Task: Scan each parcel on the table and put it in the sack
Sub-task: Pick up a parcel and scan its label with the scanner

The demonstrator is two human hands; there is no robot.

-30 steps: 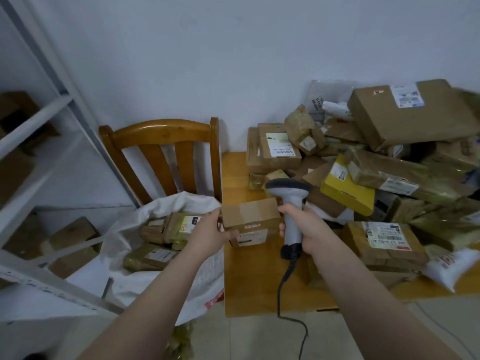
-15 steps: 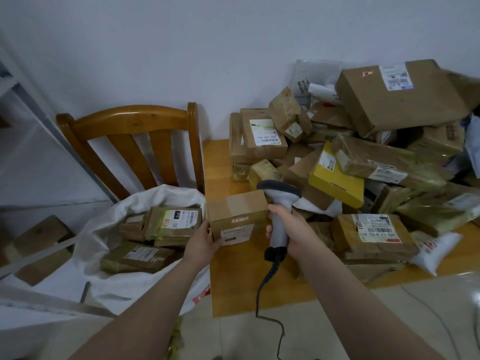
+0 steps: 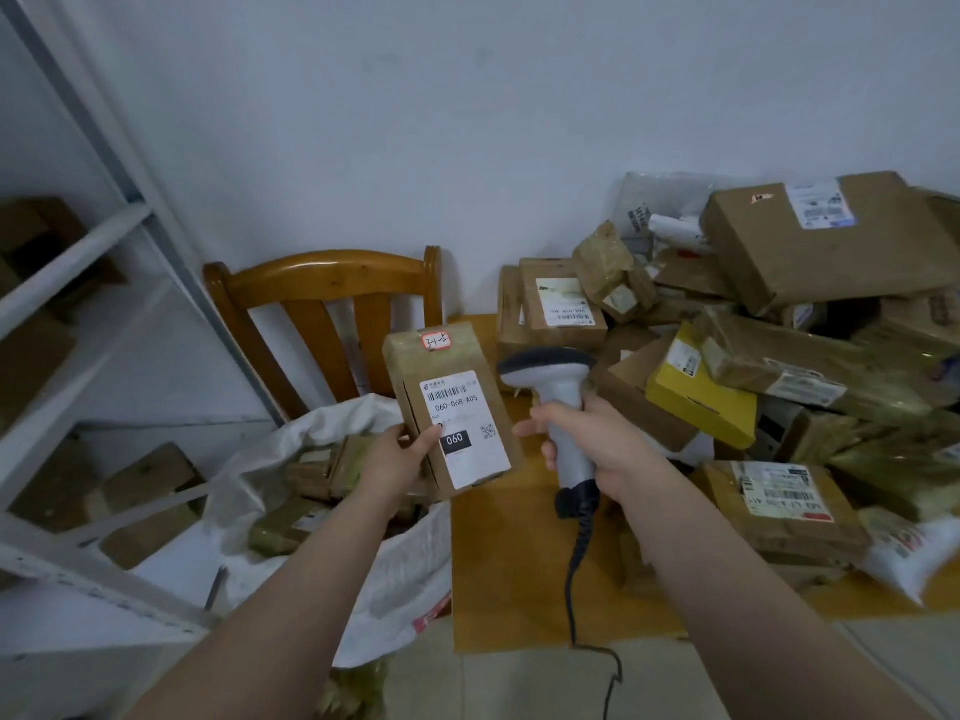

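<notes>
parcel (image 3: 451, 407): small stiff carton, looks light, label showing, raised over sack (image 3: 400, 579) rim | left hand (image 3: 395, 459) grips its lower side edge, a sound hold | right hand (image 3: 589, 444) wrapped round scanner (image 3: 560, 394) handle

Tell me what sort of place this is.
Probably a small parcel sorting or courier room: a heap of labelled brown cardboard parcels on the wooden table, a grey handheld barcode scanner in the right hand, and a white woven sack holding parcels.
</notes>
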